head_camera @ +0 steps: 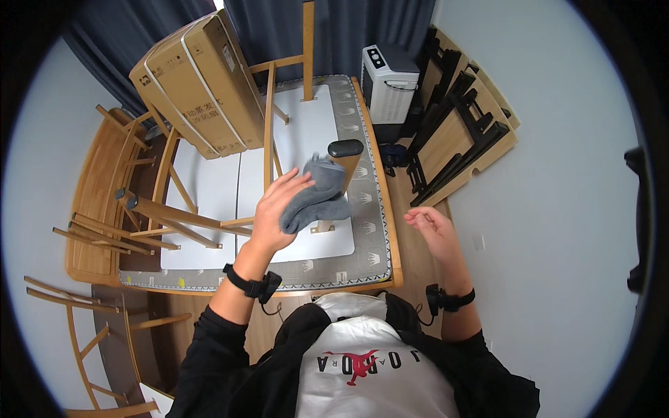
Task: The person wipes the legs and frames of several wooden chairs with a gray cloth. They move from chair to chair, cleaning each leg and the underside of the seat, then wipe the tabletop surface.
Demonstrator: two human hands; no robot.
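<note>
My left hand [276, 211] holds a gray cloth [319, 193] against its palm. The cloth hangs bunched beside a wooden table leg [349, 164] with a black end cap, and it may be touching the leg. This leg stands upright from a white upturned tabletop [339, 244] that lies on a gray mattress. To the right, away from the leg, my right hand [433, 230] is raised with its fingers partly curled and nothing visible in it. Further wooden legs joined by crossbars [269, 125] rise from the white panel.
A strapped cardboard box [204, 94] stands on the panels at the back left. More wooden leg frames [172, 211] crowd the left. A white air cooler [389, 86] stands behind the bed's right edge. Boards with black folding legs [460, 130] lean against the right wall.
</note>
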